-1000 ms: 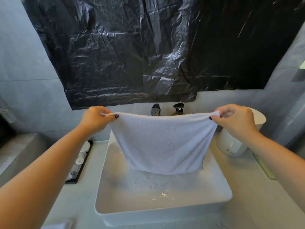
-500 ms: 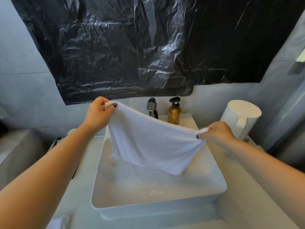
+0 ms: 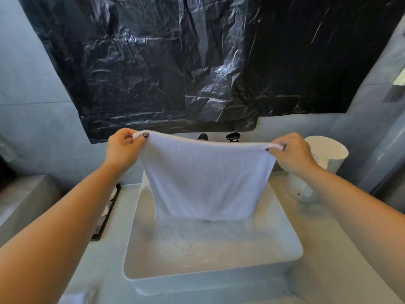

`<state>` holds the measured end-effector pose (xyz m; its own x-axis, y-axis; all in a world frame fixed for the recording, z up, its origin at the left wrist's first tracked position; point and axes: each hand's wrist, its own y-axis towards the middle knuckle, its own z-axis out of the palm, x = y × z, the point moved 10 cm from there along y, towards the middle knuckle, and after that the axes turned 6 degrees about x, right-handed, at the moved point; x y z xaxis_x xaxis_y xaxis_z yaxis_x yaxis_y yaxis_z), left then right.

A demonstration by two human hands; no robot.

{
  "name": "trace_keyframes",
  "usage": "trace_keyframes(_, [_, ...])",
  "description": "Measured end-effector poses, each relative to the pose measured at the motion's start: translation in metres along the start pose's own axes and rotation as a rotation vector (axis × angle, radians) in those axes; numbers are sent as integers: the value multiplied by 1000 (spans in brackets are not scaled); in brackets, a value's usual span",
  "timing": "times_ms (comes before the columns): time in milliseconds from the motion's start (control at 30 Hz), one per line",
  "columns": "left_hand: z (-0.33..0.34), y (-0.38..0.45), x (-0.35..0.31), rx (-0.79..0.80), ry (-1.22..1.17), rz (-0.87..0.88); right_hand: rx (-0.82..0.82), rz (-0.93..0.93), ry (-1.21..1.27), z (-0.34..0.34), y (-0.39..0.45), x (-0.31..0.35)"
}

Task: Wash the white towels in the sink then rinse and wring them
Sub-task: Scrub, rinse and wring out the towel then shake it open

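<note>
Head view: towel point(image 3: 206, 181) hangs between left hand point(image 3: 122, 148) and right hand point(image 3: 291, 153).

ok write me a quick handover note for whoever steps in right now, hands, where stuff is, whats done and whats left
Left hand pinches the towel's top left corner; right hand pinches the top right corner.
White towel hangs spread flat between them, over the sink, its bottom edge at or just above the water.
Sink holds soapy water with some foam. Tap and soap pump mostly hidden behind the towel.
Another bit of white cloth shows at the counter's near left edge.
Done: cannot tell how far washing has got.
Left: rinse, wring.
</note>
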<state>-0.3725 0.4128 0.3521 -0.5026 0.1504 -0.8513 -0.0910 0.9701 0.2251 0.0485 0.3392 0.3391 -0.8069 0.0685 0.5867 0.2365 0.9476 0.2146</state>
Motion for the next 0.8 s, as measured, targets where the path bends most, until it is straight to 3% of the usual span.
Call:
trace_keyframes(167, [7, -15, 16, 165, -101, -40, 78, 52, 303, -5, -4, -2])
trace_keyframes(300, [28, -52, 50, 280, -171, -78, 148, 81, 435, 23, -32, -41])
trace_keyframes(433, [48, -94, 101, 339, -277, -197, 307, 146, 403, 62, -73, -81])
trace_keyframes(633, [79, -124, 178, 464, -221, -414, 550, 279, 409, 123, -109, -118])
trace_keyframes(733, [93, -116, 199, 474, -165, -496, 590, 355, 384, 149, -102, -130])
trace_keyframes(800, [103, -104, 211, 431, -92, -523, 527, 389, 338, 162, -85, -138])
